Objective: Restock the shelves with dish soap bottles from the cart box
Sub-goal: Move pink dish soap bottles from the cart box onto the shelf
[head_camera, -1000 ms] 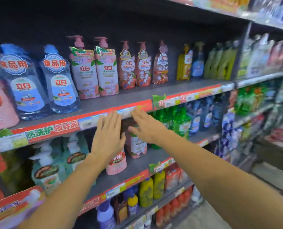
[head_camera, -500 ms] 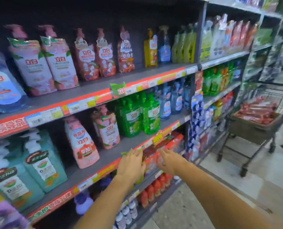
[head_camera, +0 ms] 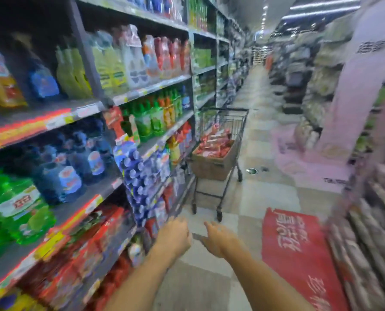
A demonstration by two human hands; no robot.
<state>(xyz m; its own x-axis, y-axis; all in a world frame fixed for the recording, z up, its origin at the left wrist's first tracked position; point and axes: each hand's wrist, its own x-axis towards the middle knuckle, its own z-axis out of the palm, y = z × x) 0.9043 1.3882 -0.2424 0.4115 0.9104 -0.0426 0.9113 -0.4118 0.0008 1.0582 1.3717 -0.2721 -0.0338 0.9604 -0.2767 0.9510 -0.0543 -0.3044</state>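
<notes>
- The view is motion-blurred, so fine detail is soft.
- A brown cardboard box (head_camera: 211,163) sits in the basket of a dark wire shopping cart (head_camera: 228,131) standing on the pale tiled floor (head_camera: 265,198) just beside the shelving.
- The box is heaped with glossy red-and-pink plastic dish soap bottles (head_camera: 214,143).
- The grey metal shelves (head_camera: 155,88) on the left carry translucent green, blue and yellow bottles behind red and yellow price strips.
- A flat red floor mat (head_camera: 297,254) with white lettering lies to the right.
- The left hand (head_camera: 175,235) hangs loosely curled, holding nothing.
- The right hand (head_camera: 218,240) has relaxed, spread fingers and also holds nothing.
- Both hands hover near each other over the floor, well short of the cart, which stands ahead of them.
</notes>
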